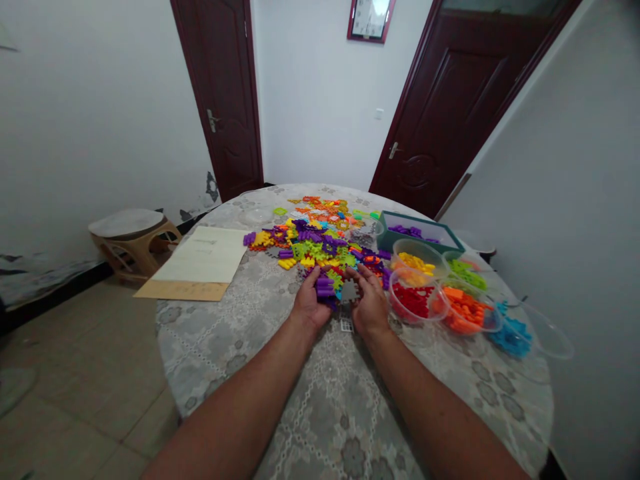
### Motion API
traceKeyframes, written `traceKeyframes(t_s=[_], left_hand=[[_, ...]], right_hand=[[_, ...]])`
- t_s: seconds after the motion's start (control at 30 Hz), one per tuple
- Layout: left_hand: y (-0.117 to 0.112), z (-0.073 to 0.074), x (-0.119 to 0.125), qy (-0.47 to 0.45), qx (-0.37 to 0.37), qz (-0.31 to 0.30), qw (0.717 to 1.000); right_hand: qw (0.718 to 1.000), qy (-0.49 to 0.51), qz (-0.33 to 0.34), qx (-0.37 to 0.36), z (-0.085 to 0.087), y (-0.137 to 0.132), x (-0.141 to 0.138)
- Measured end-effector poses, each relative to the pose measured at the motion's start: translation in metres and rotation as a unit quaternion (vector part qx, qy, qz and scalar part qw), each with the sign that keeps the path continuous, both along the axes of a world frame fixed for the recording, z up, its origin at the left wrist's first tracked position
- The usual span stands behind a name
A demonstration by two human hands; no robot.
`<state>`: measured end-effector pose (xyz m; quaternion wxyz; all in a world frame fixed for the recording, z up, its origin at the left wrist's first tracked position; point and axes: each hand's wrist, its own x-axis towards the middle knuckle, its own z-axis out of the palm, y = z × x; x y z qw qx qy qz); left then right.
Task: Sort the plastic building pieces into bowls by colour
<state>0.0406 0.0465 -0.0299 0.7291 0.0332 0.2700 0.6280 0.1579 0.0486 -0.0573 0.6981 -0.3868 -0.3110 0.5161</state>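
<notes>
My left hand [310, 305] curls around some purple ribbed plastic building pieces [325, 288] at the near edge of a mixed pile. Facing it, my right hand [371, 303] has its thumb and fingers closed on a grey toothed plastic gear piece [350, 291]. Between the hands lie a few green, blue and red pieces, partly covered by the fingers. The heap of yellow, purple, green and orange pieces [313, 250] spreads just beyond my fingertips. A small white grid-shaped piece [347, 325] lies on the cloth below the hands.
Clear tubs to the right hold yellow pieces [416, 264], red pieces [413, 299], orange pieces [465, 310] and green pieces [467, 273]. Blue pieces [511, 333] are farther right. A green-rimmed box [383, 233] contains purple pieces. Paper [205, 257] lies left on the patterned tablecloth [320, 393].
</notes>
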Motion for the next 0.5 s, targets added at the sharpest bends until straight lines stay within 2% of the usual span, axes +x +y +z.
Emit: traceKeyframes(t_s=[0.23, 0.37, 0.5], left_hand=[[0.003, 0.002, -0.007, -0.005, -0.007, 0.019, 1.0], [0.004, 0.002, -0.009, -0.003, -0.009, 0.028, 1.0], [0.005, 0.005, -0.011, 0.004, -0.008, 0.043, 0.999]], right_hand=[[0.997, -0.048, -0.002, 0.058, 0.002, -0.004, 0.002], [0.98, -0.19, -0.043, 0.034, 0.002, -0.007, 0.008], [0.937, -0.34, -0.052, 0.066, 0.009, -0.016, 0.011]])
